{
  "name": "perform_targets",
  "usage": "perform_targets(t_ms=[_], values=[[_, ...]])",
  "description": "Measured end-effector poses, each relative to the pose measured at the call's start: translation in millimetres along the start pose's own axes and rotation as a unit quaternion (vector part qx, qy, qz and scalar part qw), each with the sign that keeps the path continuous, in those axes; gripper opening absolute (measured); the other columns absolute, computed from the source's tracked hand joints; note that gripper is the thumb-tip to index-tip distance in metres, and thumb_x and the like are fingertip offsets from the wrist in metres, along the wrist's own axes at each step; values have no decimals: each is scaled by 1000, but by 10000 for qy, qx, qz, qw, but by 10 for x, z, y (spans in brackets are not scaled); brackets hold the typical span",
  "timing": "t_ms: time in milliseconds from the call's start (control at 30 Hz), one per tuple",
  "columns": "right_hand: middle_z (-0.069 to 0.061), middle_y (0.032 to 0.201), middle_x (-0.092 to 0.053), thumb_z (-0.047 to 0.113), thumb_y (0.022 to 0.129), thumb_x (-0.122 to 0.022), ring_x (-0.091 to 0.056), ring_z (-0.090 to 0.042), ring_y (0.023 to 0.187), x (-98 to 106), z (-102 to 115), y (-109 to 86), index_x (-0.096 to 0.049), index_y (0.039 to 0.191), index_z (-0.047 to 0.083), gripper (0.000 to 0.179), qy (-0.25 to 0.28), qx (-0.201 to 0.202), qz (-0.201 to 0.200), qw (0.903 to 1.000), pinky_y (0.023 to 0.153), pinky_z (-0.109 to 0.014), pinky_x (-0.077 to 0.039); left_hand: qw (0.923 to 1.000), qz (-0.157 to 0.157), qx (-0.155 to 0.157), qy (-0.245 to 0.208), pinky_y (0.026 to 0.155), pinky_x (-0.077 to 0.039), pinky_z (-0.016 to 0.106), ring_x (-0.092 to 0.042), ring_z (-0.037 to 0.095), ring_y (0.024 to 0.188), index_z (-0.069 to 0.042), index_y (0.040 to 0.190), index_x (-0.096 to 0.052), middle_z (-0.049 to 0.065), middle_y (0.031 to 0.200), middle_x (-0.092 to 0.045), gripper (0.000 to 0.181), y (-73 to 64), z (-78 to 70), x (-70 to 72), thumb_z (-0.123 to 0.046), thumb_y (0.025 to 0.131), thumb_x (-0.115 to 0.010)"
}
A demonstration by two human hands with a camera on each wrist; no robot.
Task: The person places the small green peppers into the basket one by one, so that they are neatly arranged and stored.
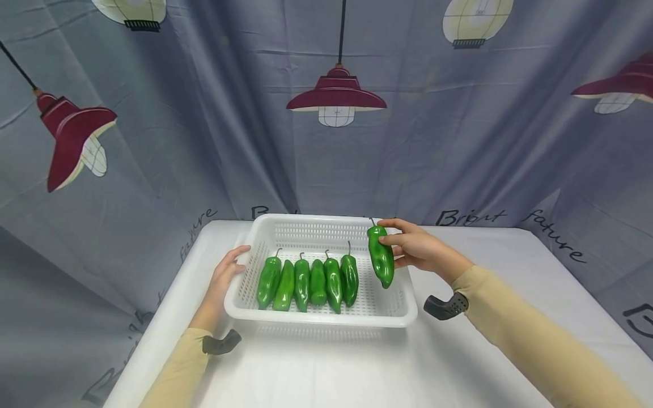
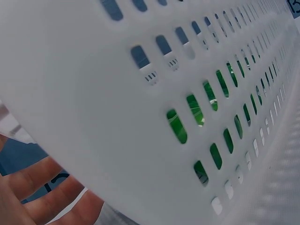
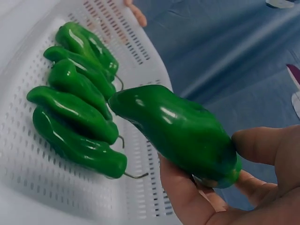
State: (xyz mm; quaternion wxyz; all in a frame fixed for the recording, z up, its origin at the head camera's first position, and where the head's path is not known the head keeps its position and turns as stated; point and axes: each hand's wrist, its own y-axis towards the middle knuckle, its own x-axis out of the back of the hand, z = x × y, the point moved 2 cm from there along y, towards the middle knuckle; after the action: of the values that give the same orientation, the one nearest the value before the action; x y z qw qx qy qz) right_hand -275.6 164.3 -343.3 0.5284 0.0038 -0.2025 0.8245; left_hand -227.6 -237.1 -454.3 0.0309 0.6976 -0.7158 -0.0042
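A long green pepper [image 1: 381, 258] is gripped between the thumb and fingers of my right hand [image 1: 415, 248], lifted over the right part of a white perforated basket [image 1: 321, 318]. Seen from the right wrist, this glossy pepper [image 3: 176, 131] points its narrow tip at the others, its stem end near the thumb. Several more green peppers [image 1: 317, 282] lie side by side in the basket, most with stems toward the far side. My left hand [image 1: 224, 277] is at the basket's left rim, fingertips right at the edge; the left wrist view shows its fingers [image 2: 42, 178] spread beside the basket's wall.
The basket stands on a white-covered table [image 1: 316, 368], near its back edge. Behind and at both sides hangs a grey-blue curtain [image 1: 245, 141] printed with lamps and lettering. Dark wrist devices [image 1: 446, 307] stick out from both sleeves.
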Motion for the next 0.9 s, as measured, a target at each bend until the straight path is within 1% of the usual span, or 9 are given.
perform_targets(t_ms=[67,133,233,367,433,567,733,900], values=[[-13,127,-55,16,105,-52,-69,-16,88,-44,11,32,-21,161,11,65,-35,20,4,10000,77,-35,-64,10000,0,-16,14,101,-58,34,-40,51,143,-8,155,-32,22,164,-30,57,0,3,-1,-9,98,-32],[-16,130,-53,14,105,-51,-69,-16,89,-84,19,63,-20,161,10,65,-74,38,15,10000,79,-36,-64,10000,-24,-49,35,99,-59,34,-41,53,142,-7,155,-32,25,162,-31,57,0,-1,-3,-8,98,-32],[-18,131,-53,13,105,-50,-69,-17,87,-132,24,109,-21,161,10,62,-146,16,2,9999,78,-36,-64,9999,-42,-106,51,97,-60,34,-42,54,140,-6,155,-32,28,160,-34,57,11,-12,-6,-7,98,-32],[-19,132,-54,12,106,-49,-70,-18,89,-177,12,172,-24,160,10,60,-284,-17,-24,9996,78,-38,-64,10000,-15,-75,21,97,-61,36,-43,54,140,-8,155,-33,27,160,-35,58,21,-25,-12,-6,98,-32],[-21,134,-54,12,106,-49,-70,-20,93,-195,4,194,-24,160,10,59,-353,-13,-33,9994,79,-40,-65,10000,-20,-70,15,98,-60,37,-43,53,140,-8,155,-33,27,160,-35,58,18,-34,-14,-6,98,-32],[-24,138,-52,11,106,-48,-70,-24,99,-225,-17,223,-24,159,7,59,-411,1,-25,9992,82,-44,-64,10000,-68,-55,3,97,-61,35,-44,54,139,-6,154,-33,28,159,-36,57,4,-44,-14,-6,98,-32],[-26,138,-52,10,106,-47,-69,-25,98,-261,-57,267,-23,159,7,59,-387,-67,-39,9992,81,-43,-64,10000,-60,-50,-4,95,-61,34,-45,54,138,-6,154,-34,29,158,-37,56,-1,-35,-13,-6,98,-32],[-28,141,-50,10,105,-48,-68,-28,101,-305,-105,300,-24,158,6,59,-532,-141,-70,9985,82,-46,-64,9999,-74,-48,53,95,-61,34,-47,52,138,-6,154,-34,28,158,-37,56,-5,-30,-11,-6,98,-31]])
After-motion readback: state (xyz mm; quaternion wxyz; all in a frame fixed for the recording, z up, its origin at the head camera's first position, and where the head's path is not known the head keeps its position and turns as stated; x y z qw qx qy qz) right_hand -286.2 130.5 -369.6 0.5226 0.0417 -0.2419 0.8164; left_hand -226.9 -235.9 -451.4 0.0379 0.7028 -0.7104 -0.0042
